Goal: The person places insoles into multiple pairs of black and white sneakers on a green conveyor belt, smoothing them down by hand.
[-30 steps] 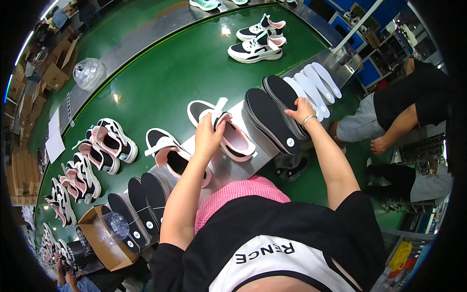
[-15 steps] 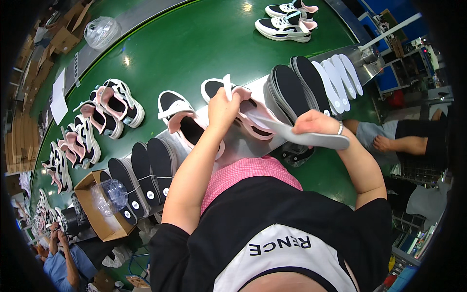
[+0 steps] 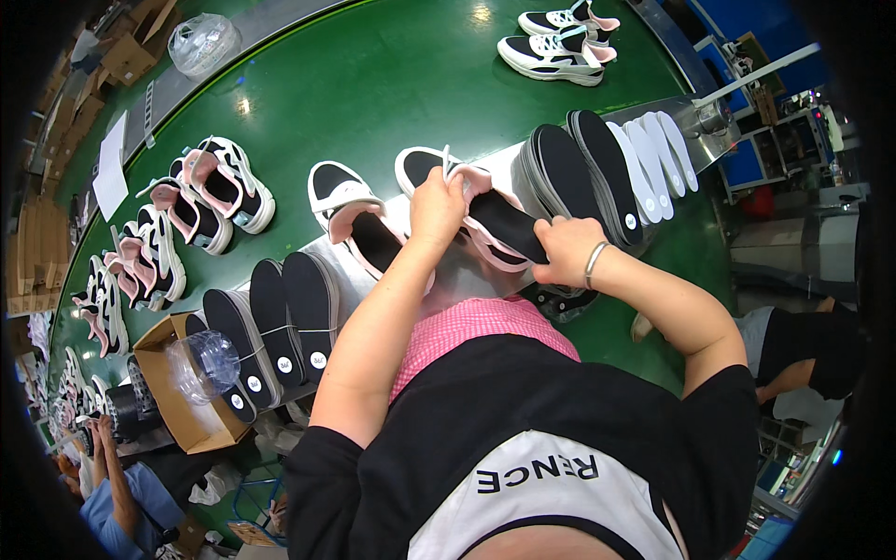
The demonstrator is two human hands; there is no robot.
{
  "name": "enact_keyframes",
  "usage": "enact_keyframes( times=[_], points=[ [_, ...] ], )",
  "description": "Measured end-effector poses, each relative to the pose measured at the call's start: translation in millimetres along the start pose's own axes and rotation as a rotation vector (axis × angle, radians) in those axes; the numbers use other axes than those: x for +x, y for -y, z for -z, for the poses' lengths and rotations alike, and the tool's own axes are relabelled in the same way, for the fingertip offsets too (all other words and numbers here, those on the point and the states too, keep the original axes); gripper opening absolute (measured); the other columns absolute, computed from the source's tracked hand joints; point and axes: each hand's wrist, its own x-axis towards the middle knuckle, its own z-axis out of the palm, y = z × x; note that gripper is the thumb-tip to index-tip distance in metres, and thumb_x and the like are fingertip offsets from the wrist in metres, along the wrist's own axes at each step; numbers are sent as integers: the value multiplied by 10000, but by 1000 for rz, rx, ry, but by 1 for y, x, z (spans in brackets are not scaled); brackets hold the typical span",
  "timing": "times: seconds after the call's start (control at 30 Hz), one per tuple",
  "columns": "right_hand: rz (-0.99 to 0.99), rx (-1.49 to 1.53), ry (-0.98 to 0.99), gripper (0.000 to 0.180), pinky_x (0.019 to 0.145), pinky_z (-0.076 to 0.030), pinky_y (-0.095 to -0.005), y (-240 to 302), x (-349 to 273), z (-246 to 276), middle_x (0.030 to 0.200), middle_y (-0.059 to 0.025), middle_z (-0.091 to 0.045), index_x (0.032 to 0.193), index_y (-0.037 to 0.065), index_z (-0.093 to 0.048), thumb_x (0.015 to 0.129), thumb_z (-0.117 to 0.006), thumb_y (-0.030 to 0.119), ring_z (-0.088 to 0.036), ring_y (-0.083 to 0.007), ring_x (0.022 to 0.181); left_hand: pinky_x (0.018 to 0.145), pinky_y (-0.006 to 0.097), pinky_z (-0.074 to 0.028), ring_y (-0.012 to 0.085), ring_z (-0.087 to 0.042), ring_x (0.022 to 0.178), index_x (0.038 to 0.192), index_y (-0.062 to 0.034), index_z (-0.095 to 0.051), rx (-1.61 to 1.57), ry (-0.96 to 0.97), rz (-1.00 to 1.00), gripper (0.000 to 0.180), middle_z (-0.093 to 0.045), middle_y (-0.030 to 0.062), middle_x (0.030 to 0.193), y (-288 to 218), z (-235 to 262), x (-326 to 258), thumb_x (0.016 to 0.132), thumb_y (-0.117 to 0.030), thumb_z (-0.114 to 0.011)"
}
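Observation:
A white, black and pink sneaker [image 3: 413, 168] sits on the metal ledge in front of me, toe pointing away. My left hand [image 3: 439, 207] is closed on its raised pink-and-white tongue. A black insole [image 3: 507, 227] lies partly inside the shoe, front end in, black face up. My right hand [image 3: 567, 250] pinches the heel end of this insole at the shoe's opening. Left of my left hand stands a matching sneaker [image 3: 334, 185], its tongue folded up and nothing touching it.
Stacks of black insoles [image 3: 560, 168] and white insoles [image 3: 644, 168] lie to the right. Tied insole bundles [image 3: 271, 317] and a cardboard box [image 3: 168, 373] with clear plastic are left. More sneakers [image 3: 219, 187] stand along the green belt [image 3: 373, 84]. Other people are at both sides.
My right hand has moved left with the insole, which has gone from outside the shoe to partly inside it, black face now showing. My left hand still grips the tongue.

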Motion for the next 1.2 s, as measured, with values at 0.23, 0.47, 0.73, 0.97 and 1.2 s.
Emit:
enact_keyframes(
  times=[0.23,0.47,0.73,0.97,1.2],
  points=[
    [242,-54,-214,206,675,-478,-343,14,51,-25,752,-140,-614,727,48,-641,736,-516,212,-602,-273,720,660,451,-421,407,-551,735,851,4,-498,-77,14,-17,260,-579,229,727,1,-4,2,820,-253,-485],
    [183,-14,-29,206,751,-454,-323,19,90,-35,809,-161,-632,733,53,-655,735,-505,194,-617,-251,780,654,422,-426,384,-557,750,889,-6,-515,-234,14,4,268,-585,213,766,12,-8,1,822,-265,-490],
    [188,-211,185,347,911,-344,-306,21,118,-44,916,-82,-636,899,122,-665,812,-418,349,-590,-202,927,644,420,-429,387,-559,732,880,-2,-505,-192,28,-23,278,-583,216,748,13,-9,5,819,-272,-495],
    [90,-222,202,224,798,-429,-287,25,110,-25,942,-24,-631,903,183,-661,773,-486,232,-579,-176,929,633,418,-431,388,-561,709,876,1,-501,-231,57,-34,274,-581,215,719,3,-5,6,823,-268,-494],
    [283,48,334,253,881,-335,-365,14,64,9,818,-173,-620,924,34,-583,735,-488,172,-580,-270,912,644,432,-428,391,-561,719,889,-1,-500,-151,27,-17,270,-583,212,717,9,-13,7,825,-262,-483]
  ],
)
